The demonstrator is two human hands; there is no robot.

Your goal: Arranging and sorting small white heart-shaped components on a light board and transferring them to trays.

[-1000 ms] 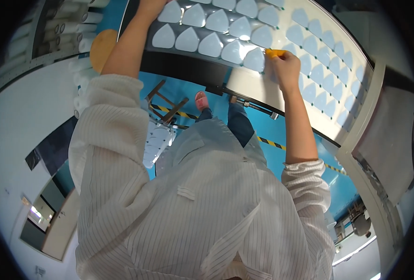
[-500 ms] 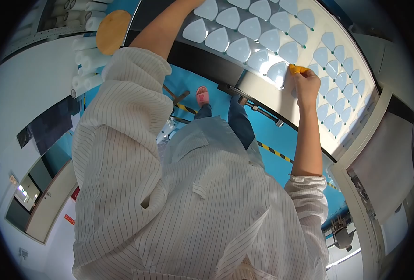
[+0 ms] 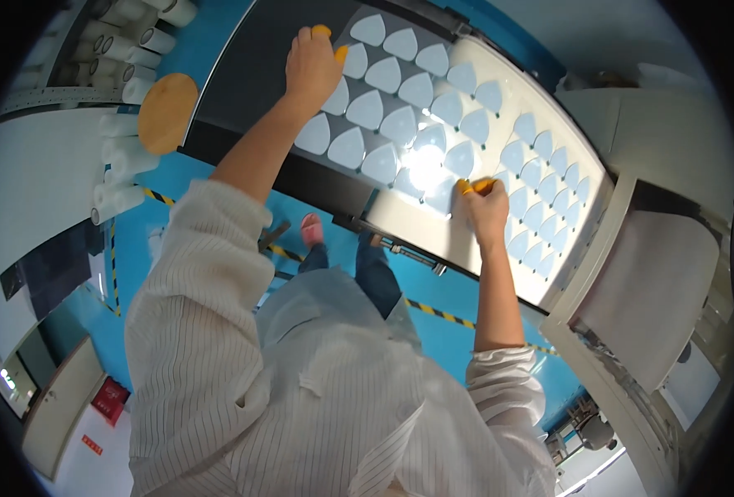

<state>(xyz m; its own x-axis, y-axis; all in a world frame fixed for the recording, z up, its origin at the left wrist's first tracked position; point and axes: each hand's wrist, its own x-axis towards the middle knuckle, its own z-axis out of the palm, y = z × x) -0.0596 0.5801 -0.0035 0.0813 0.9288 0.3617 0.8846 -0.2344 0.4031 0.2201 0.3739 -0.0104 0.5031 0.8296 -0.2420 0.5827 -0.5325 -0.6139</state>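
Rows of pale blue, rounded-triangular pieces [image 3: 398, 126], several with a small dark green tab at the point, lie on a table [image 3: 458, 236] that is black on the left and brightly lit white on the right. My left hand [image 3: 311, 73] reaches to the far left edge of the rows, its yellow-covered thumb and finger apart beside the outermost pieces. Close to the near right end of these rows is my right hand [image 3: 488, 214]. Its yellow-covered fingertips are bent together by a piece; whatever lies between them is hidden. A second group of similar pieces [image 3: 533, 217] lies just right of it.
White rolls [image 3: 122, 157] and a round wooden board [image 3: 168, 113] stand left of the table. Metal fittings [image 3: 404, 253] stick out along its near edge. A pale frame [image 3: 590, 248] borders the right end. My feet are on blue floor with yellow-black tape [image 3: 440, 315].
My view has shifted, so the table shows lower and further left, with more of its far side visible. My left hand is now fully in view; my right hand stays near the same pieces.
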